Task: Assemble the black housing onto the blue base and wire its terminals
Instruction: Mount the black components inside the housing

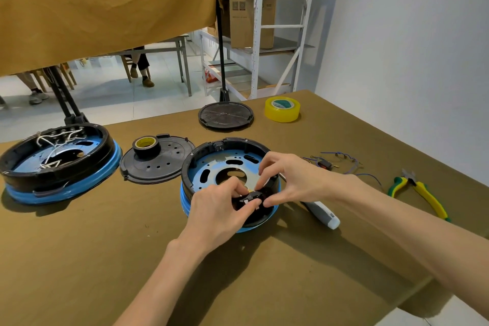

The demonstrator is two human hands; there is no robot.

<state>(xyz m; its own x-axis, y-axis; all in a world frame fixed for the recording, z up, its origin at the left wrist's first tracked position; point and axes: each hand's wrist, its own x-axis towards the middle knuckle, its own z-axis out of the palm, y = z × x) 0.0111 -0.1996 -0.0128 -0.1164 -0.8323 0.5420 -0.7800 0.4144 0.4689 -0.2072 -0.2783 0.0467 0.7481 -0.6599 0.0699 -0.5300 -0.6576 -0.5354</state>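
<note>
You won't find any text here you can actually read. The cardboard box [250, 22] on the shelf rack carries printed marks and a few lines of small type, but they are too blurred to make out. The yellow tape roll [282, 109] at the far side of your table has a green-and-white label inside its core, and its lettering is too small to tell. The black tape roll [146, 146] shows a yellow inner liner with no legible print.
</note>
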